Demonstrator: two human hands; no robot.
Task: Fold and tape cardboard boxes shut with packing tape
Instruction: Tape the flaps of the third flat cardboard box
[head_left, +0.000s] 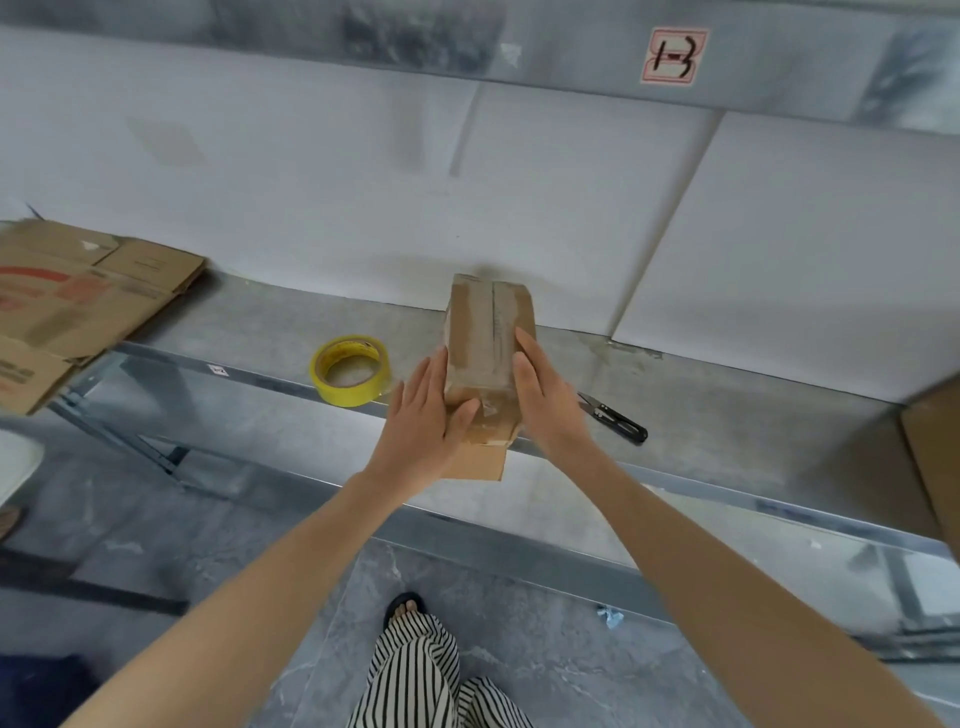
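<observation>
Box at front edge of shelf, between tape roll and snips. Flanked by left hand and right hand, fingers straight, palms flat against its sides, left thumb on top. Above, label handwritten "1-3"; red print on cardboard illegible.

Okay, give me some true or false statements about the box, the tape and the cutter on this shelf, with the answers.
1. The tape roll lies to the left of the box. True.
2. The right hand holds the black snips. False: the snips lie on the shelf, right of the box.
3. The left hand and the right hand press opposite sides of the box. True.
4. The tape roll is red. False: it is yellow.
</observation>
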